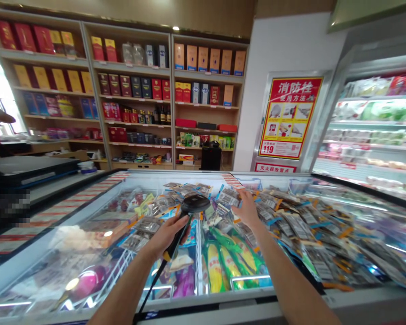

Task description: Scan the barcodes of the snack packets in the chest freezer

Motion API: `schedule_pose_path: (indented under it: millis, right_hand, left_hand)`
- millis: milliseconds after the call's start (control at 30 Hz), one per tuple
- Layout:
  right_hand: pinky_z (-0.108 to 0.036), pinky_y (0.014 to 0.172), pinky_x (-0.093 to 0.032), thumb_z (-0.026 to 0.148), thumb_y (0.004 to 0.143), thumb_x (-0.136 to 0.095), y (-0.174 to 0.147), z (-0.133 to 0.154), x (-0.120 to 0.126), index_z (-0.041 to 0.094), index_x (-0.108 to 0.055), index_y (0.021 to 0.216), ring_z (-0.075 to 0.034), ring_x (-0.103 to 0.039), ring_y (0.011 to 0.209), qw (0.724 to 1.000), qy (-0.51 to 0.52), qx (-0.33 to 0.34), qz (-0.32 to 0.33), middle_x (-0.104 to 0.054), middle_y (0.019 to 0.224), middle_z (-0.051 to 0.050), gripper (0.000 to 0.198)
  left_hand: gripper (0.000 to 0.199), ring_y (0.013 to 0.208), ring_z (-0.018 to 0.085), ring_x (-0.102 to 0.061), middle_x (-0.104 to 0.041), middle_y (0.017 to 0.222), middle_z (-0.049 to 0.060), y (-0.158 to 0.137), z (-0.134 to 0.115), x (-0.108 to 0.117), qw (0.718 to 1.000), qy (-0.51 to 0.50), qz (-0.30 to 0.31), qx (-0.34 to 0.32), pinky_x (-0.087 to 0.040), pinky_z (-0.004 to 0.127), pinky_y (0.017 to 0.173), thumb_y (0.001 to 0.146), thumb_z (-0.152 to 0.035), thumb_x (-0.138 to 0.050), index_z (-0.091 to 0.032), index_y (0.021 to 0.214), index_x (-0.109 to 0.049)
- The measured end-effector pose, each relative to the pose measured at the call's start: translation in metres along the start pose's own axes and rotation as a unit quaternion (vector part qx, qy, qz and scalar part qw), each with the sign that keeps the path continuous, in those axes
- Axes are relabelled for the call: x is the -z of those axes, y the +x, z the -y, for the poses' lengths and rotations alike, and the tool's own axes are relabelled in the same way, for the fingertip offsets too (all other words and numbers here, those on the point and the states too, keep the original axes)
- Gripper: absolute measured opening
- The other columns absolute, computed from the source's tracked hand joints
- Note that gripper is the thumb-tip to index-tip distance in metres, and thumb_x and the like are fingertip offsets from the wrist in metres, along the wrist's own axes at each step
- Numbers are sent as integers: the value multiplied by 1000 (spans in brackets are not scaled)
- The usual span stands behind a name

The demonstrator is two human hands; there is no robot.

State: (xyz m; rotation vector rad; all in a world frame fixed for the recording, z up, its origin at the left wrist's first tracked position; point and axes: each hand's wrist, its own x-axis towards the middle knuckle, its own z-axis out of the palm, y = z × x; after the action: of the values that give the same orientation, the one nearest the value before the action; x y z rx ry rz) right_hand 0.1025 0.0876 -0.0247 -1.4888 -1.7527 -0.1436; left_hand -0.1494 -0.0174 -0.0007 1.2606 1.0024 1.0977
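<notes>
My left hand (172,232) is wrapped round the handle of a black handheld barcode scanner (195,203), whose cord runs down toward me. The scanner's round head hangs over the glass lid of a chest freezer. My right hand (246,210) reaches forward, its thumb and fingers apart, beside a small flat barcoded packet (229,197). Whether its fingertips press on this packet is hard to see. Many similar packets (297,225) lie heaped to the right of my right arm. A smaller group of packets (145,225) lies left of the scanner.
Under the glass are bags of yellow corn (216,266) and white wire baskets (122,266). The freezer's near rim (237,307) crosses below my arms. Shelves of boxed goods (135,88) stand behind, with a red notice (291,117) and a lit fridge (375,131) on the right.
</notes>
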Motion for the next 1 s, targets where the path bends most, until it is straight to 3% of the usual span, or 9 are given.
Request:
schedule_pose_path:
  millis: [267, 367, 433, 567, 633, 733, 900, 1000]
  right_hand:
    - [-56, 78, -28, 22, 54, -57, 4, -40, 18, 20, -53, 100, -36, -39, 100, 982, -116, -140, -57, -47, 106, -14, 46]
    - [-59, 77, -24, 24, 55, -57, 2, -39, 24, 18, -56, 96, -39, -36, 102, 976, -131, -149, -85, -46, 109, -15, 41]
    - [-57, 78, -26, 27, 60, -54, 1, -24, 22, 17, -55, 96, -38, -36, 104, 984, -110, -118, -81, -45, 112, -15, 38]
    - [-40, 81, -34, 36, 68, -48, -2, 38, -3, 17, -56, 96, -27, -47, 96, 999, -44, -11, 12, -56, 100, -10, 35]
    - [-38, 80, -36, 43, 70, -45, -4, 72, -22, 17, -57, 96, -26, -50, 95, 992, -17, 48, 113, -59, 97, -10, 39]
    - [-41, 77, -37, 51, 69, -42, -8, 106, -46, 18, -56, 97, -29, -49, 97, 978, -23, 56, 200, -59, 97, -12, 46]
    - [-41, 77, -37, 54, 55, -55, -16, 110, -63, 14, -49, 108, -32, -46, 101, 963, -65, 42, 258, -53, 108, -14, 67]
    - [-36, 76, -39, 49, 58, -55, -14, 97, -59, 14, -55, 102, -29, -49, 96, 949, -78, 83, 295, -55, 106, -14, 57]
  left_hand:
    - [33, 40, 7, -45, -54, 53, 0, -3, -7, 7, 997, -12, -77, -13, -33, 18, 38, 65, -47, -52, -15, 66, -50]
    - [33, 40, 7, -45, -53, 52, -1, -6, -5, 10, 998, 8, -63, -19, -33, 18, 38, 67, -47, -50, -14, 63, -50]
    - [35, 40, 7, -44, -51, 49, -1, -10, -4, 14, 998, 28, -46, -28, -32, 18, 39, 69, -47, -48, -13, 60, -50]
    - [37, 40, 6, -44, -51, 48, 0, -20, -2, 24, 996, 48, -67, -36, -32, 18, 39, 70, -48, -45, -13, 59, -51]
    - [36, 41, 7, -45, -52, 51, 0, -26, -3, 27, 995, 29, -92, -33, -33, 18, 39, 69, -48, -47, -13, 60, -50]
    - [34, 41, 7, -47, -54, 53, -1, -35, -5, 30, 992, -8, -128, -20, -35, 19, 39, 65, -48, -52, -14, 67, -50]
    - [35, 39, 6, -44, -51, 51, -2, -47, -4, 29, 992, -12, -119, -39, -32, 18, 37, 68, -48, -48, -13, 64, -47]
    - [34, 38, 5, -43, -49, 50, -2, -51, 0, 27, 993, -25, -106, -41, -31, 17, 36, 68, -48, -48, -14, 63, -46]
